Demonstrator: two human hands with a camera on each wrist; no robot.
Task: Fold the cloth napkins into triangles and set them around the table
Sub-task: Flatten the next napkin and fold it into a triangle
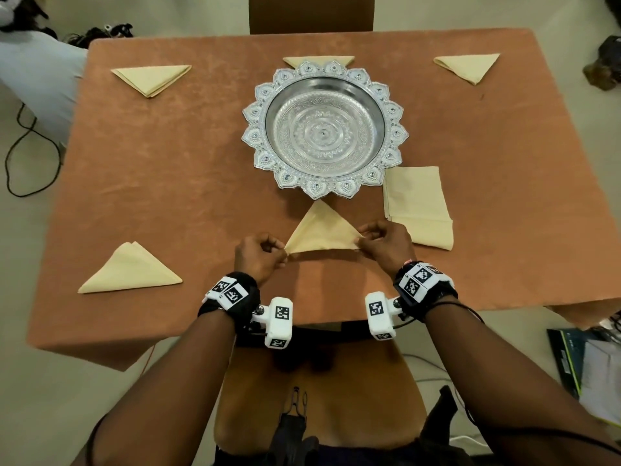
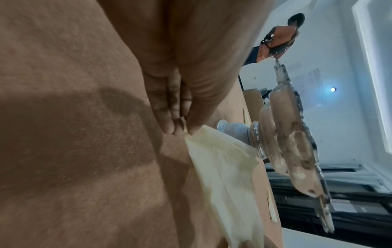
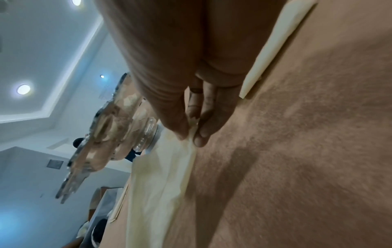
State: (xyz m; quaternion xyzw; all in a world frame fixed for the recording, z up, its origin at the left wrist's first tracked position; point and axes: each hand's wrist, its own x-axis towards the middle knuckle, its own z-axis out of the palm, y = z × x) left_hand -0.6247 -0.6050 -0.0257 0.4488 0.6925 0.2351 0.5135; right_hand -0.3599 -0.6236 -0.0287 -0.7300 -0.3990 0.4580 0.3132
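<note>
Your left hand [image 1: 260,255] and right hand [image 1: 386,247] each pinch a base corner of the pale-yellow triangular napkin [image 1: 319,230], apex toward the silver bowl [image 1: 325,129].

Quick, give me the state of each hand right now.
Left hand: closed, pinching the left corner of the folded napkin.
Right hand: closed, pinching the same napkin's right corner.

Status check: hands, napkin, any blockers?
Left hand and right hand each pinch a corner of the triangle napkin. Four triangles placed, folded stack waiting. Silver bowl close ahead, not blocking.
</note>
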